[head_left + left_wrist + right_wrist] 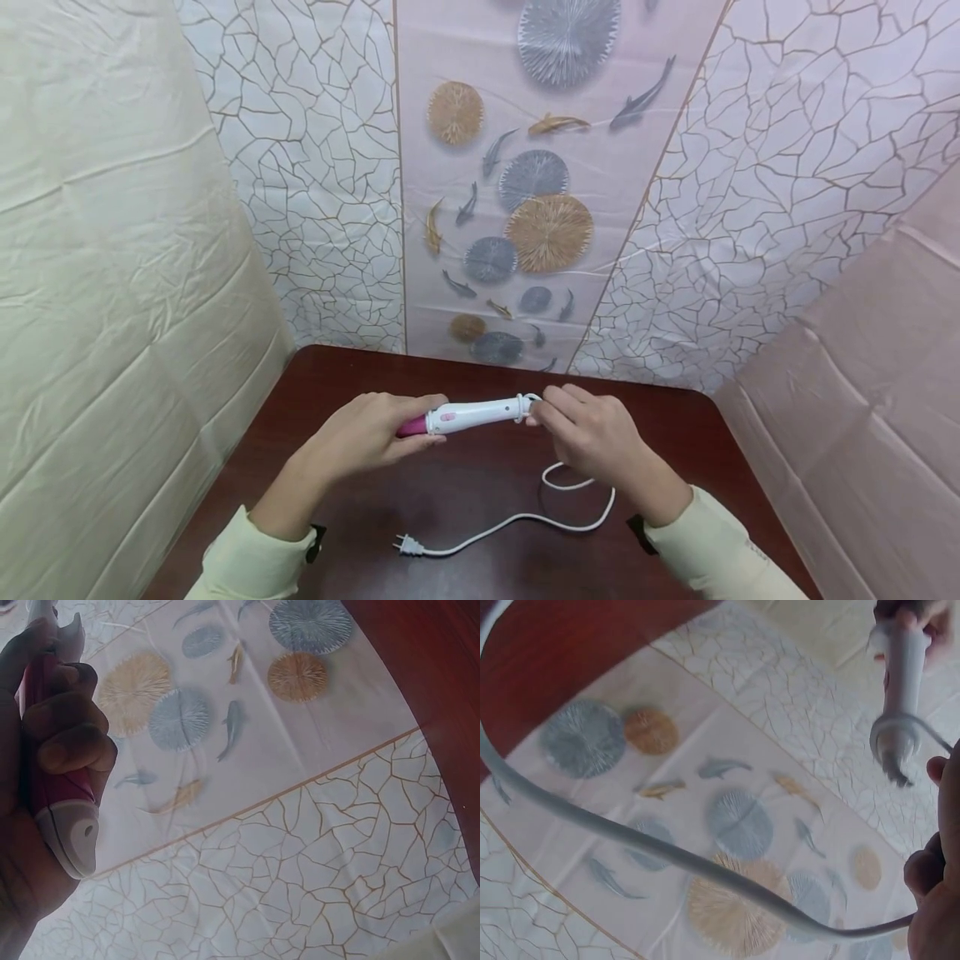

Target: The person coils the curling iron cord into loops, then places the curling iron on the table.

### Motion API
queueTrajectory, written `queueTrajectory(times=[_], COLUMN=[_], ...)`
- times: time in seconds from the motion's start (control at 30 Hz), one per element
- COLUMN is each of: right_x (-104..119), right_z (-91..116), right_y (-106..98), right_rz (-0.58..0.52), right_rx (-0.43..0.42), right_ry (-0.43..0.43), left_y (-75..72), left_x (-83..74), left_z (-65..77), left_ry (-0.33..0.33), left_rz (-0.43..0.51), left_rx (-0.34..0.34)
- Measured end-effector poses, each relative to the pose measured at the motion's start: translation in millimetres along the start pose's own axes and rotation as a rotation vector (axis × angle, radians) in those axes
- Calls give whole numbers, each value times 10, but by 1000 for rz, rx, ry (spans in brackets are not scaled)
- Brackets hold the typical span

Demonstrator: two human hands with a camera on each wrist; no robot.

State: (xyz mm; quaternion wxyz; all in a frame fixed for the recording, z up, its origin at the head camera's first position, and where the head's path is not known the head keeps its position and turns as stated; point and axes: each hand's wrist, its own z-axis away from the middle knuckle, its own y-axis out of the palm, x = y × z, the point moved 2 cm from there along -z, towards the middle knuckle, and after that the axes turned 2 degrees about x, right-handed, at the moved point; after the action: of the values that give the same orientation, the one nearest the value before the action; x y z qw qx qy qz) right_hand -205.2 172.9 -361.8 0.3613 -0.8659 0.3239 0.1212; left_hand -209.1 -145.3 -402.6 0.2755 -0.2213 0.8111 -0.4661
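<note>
A white and pink hair iron [480, 413] is held level above the table. My left hand [365, 433] grips its pink end; in the left wrist view, curled fingers [71, 720] wrap the pink body, with a white tip [71, 836] showing below. At the other end, my right hand [597, 425] pinches the white power cord [525, 517] close to the handle. In the right wrist view a loop of cord [896, 722] circles the handle's end, and more cord runs from the hand across the view. The two-pin plug [410, 546] lies on the table.
A dark red-brown table [465, 475] lies beneath both hands. Behind it hangs a patterned cloth [551, 233] with fish and round motifs. Pale cloth walls [97, 292] stand on the left and right sides.
</note>
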Motion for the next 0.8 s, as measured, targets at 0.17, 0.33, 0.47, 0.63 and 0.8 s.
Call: queueTrajectory(times=[0.17,0.33,0.47,0.63,0.8], right_x=[-139,-221,-293,-374,-382], right_z=[-52,-71,-42,1,83], right_y=[57,84,114,213,344], right_rz=[-16,-70,-126,-284,-374], right_rx=[-2,5,50,74,61], right_ry=[17,54,116,195,233], left_y=[-20,-7,-4,-21,-30], left_x=[-47,-67,-87,-117,-144], left_z=[6,26,48,61,83], left_ry=[14,38,69,97,116], left_rz=[15,28,18,6,6], left_rx=[8,9,3,-24,-46])
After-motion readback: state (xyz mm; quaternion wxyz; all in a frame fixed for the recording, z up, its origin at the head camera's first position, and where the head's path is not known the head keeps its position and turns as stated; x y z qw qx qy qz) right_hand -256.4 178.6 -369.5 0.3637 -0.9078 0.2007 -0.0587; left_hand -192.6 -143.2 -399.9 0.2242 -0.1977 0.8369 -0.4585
